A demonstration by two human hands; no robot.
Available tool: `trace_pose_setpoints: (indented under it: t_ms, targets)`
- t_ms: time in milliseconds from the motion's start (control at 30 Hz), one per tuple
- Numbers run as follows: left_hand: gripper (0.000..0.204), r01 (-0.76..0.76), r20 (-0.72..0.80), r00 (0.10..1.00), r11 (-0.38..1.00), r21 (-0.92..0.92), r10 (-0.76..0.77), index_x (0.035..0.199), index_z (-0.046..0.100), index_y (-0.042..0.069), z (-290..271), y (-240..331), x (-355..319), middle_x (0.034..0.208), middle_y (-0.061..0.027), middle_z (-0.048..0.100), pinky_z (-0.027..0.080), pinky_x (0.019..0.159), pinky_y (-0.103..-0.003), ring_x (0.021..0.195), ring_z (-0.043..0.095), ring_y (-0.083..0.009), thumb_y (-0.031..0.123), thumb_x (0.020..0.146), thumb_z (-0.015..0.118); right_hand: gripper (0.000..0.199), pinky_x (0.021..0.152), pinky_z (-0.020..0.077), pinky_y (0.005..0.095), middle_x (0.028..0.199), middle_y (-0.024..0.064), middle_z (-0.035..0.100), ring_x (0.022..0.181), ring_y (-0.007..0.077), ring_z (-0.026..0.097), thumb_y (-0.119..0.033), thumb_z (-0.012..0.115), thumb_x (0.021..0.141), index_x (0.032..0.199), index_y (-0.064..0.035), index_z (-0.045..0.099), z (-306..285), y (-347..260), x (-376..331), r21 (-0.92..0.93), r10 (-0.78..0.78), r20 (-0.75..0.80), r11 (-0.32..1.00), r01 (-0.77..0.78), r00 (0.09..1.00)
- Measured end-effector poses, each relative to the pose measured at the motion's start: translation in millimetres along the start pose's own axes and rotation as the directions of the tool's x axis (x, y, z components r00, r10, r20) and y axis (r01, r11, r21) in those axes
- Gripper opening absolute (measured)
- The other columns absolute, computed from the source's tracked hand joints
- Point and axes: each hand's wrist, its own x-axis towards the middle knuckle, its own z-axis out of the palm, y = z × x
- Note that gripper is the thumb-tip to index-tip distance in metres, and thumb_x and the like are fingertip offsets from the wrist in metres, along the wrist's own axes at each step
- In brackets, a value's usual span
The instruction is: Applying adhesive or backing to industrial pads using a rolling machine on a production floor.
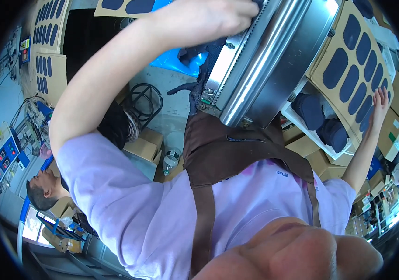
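My left hand [231, 17] is at the top edge of the view, above the toothed metal rail of a machine [267, 60]. Its fingers curl down at the rail, and whatever they grip is hidden. My right hand [380, 106] reaches out to the far right, its fingers stretched and apart. It lies at the outer edge of a tan cardboard sheet [337, 95] that carries rows of dark blue oval pads [350, 83] with jagged edges. A polished steel roller [267, 56] runs along the machine between my hands.
Below the sheet, a white tray [289, 111] holds stacks of dark pads [332, 133]. Dark rags [194, 88] and a blue plastic bag [177, 63] hang left of the machine. Cardboard boxes [144, 145] and a clear bottle [171, 161] stand lower left. Another person [43, 189] is at far left.
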Motion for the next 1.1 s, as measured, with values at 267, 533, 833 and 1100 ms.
trace_pose_setpoints:
  t_ms: [267,533,833,1100]
  targets:
    - [0.006,-0.009,0.137,0.99,0.988,0.156,-0.013,0.076,0.067,0.002,0.0,24.0,-22.8,0.089,-0.0067,0.06,0.051,0.084,-0.03,0.087,0.056,-0.0196,0.005,0.08,0.064,0.052,0.107,0.0427,0.0312,0.138,0.0157,0.056,0.125,0.0238,0.056,-0.02,0.066,0.099,0.145,-0.0057,0.048,29.7,-74.8,-50.8,0.102,-0.084,-0.117,0.99,0.097,0.99]
    - [0.006,0.018,0.115,0.992,0.973,0.23,-0.046,0.073,0.066,0.002,12.8,19.5,-30.2,0.088,-0.0065,0.06,0.053,0.081,-0.028,0.084,0.056,-0.0177,0.003,0.078,0.065,0.052,0.109,0.0421,0.0317,0.138,0.0156,0.057,0.127,0.024,0.056,-0.023,0.064,0.1,0.146,-0.0052,0.048,44.7,-59.9,-48.0,-0.042,-0.157,-0.107,0.987,0.153,0.982]
    - [0.01,0.004,0.068,0.997,0.959,0.285,-0.024,0.069,0.065,0.002,12.9,41.4,-44.3,0.082,-0.0067,0.061,0.055,0.08,-0.031,0.079,0.059,-0.0184,0.001,0.079,0.066,0.052,0.11,0.0414,0.032,0.139,0.016,0.056,0.127,0.0233,0.056,-0.025,0.062,0.101,0.147,-0.0047,0.047,54.4,-41.7,-40.9,-0.01,-0.363,-0.082,0.932,0.364,0.928]
    - [0.01,-0.007,0.075,0.997,0.954,0.299,-0.016,0.069,0.068,0.001,17.9,106.2,-44.3,0.079,-0.0071,0.063,0.056,0.08,-0.033,0.077,0.063,-0.0197,-0.002,0.079,0.067,0.052,0.111,0.0407,0.0326,0.139,0.0155,0.056,0.127,0.0235,0.055,-0.026,0.062,0.101,0.147,-0.0059,0.047,46.9,-41.5,-90.4,-0.072,-0.512,-0.144,0.859,0.507,0.847]
